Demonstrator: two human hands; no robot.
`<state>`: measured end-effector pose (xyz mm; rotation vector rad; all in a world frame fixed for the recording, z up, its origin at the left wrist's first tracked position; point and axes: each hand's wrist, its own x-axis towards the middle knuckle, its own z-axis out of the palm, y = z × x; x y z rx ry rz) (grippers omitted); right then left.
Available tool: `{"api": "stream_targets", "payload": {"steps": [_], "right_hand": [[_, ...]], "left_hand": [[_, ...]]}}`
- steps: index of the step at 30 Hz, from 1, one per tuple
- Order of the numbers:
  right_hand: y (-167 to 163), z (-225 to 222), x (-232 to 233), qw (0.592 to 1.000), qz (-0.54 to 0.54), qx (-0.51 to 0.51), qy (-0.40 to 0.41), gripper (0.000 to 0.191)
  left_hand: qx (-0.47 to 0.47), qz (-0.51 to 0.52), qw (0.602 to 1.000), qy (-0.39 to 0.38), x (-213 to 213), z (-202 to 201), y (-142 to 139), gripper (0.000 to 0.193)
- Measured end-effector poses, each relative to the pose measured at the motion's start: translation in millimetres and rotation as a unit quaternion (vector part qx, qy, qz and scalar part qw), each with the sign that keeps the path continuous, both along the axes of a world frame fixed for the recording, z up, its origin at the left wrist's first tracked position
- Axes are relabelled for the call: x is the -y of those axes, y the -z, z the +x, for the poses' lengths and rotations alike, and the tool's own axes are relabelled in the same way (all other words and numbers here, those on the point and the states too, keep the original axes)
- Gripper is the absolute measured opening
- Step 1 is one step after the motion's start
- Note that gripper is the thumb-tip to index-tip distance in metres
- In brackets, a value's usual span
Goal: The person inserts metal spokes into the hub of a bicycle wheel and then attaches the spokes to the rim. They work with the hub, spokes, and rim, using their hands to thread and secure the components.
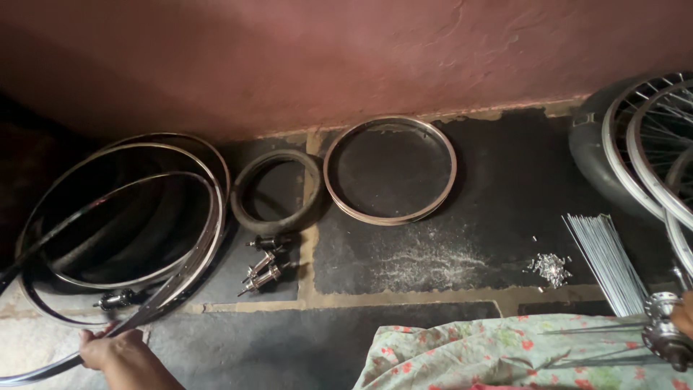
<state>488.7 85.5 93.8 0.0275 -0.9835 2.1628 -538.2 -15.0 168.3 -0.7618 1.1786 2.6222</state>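
I have only one view, from the camera worn on my head. It looks steeply down and forward at the dark stone floor (pixel 505 180), close in, with the reddish plastered wall (pixel 325 50) filling the top and my flowered cloth lap (pixel 505 350) at the lower edge.

The left hand (pixel 108 350) grips the near edge of a large chrome wheel rim (pixel 43 365), 1 of a stack of rims (pixel 195 170) lying just beyond it. Further out from that hand lie a small tyre (pixel 242 206), 3 hubs (pixel 263 263) and a single rim (pixel 390 217). The right hand (pixel 682 314) touches a spoked hub (pixel 664 336), with loose spokes (pixel 606 260) and nipples (pixel 551 267) just beyond it.
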Motion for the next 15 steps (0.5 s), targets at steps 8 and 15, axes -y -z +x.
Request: {"api": "stream_targets", "payload": {"steps": [8,15], "right_hand": [[7,9,-15,0.992,0.055,0.072,-0.090,0.074],[8,-16,52,0.943,-0.017,0.075,0.324,0.046]], "left_hand": [[-0.227,0.158,0.951,0.136,-30,18,-73,0.066],[-0.550,-0.138,0.811,0.144,-73,48,-149,0.028]]}}
